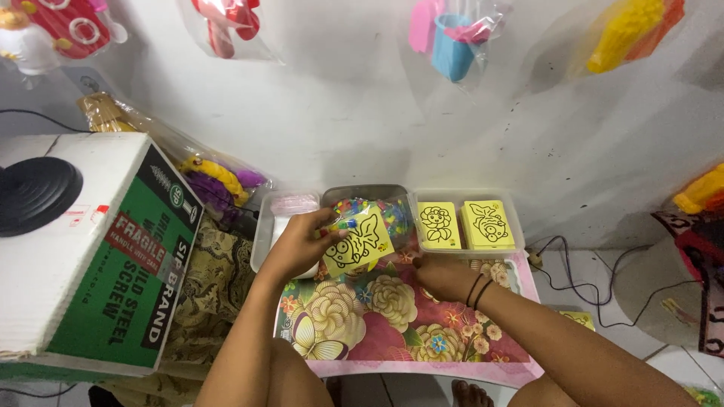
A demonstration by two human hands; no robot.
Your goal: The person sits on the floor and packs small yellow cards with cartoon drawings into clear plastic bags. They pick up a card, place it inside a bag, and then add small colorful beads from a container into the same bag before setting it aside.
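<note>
Nearest to us lay the small table (pixel 392 332) with its flowered, pink-edged top, and both our forearms reached over it from about six o'clock. Our right hand (pixel 441 275) rested low on the tabletop at roughly one o'clock from the table's middle, two dark bands around its wrist; its fingers were curled under, and we could not tell whether they gripped anything. Our left hand (pixel 302 245) was raised at about eleven o'clock, fingers pinched together on a yellow card (pixel 358 245) printed with a cartoon fish, which tilted between our two hands above the far edge of the table.

Just behind the card, at twelve o'clock, stood a grey tray (pixel 362 194) full of small coloured pieces. At one o'clock, touching it, a clear tray (pixel 467 197) held two stacks of yellow cards (pixel 464 224) side by side. At eleven o'clock a white tray (pixel 264 226) sat partly under our left hand.

Farther off at nine o'clock a large green and white cardboard box (pixel 113 256) carried a black round base (pixel 34 192). Beyond everything, packed toys (pixel 452 38) hung on the white wall (pixel 339 113) at twelve o'clock
</note>
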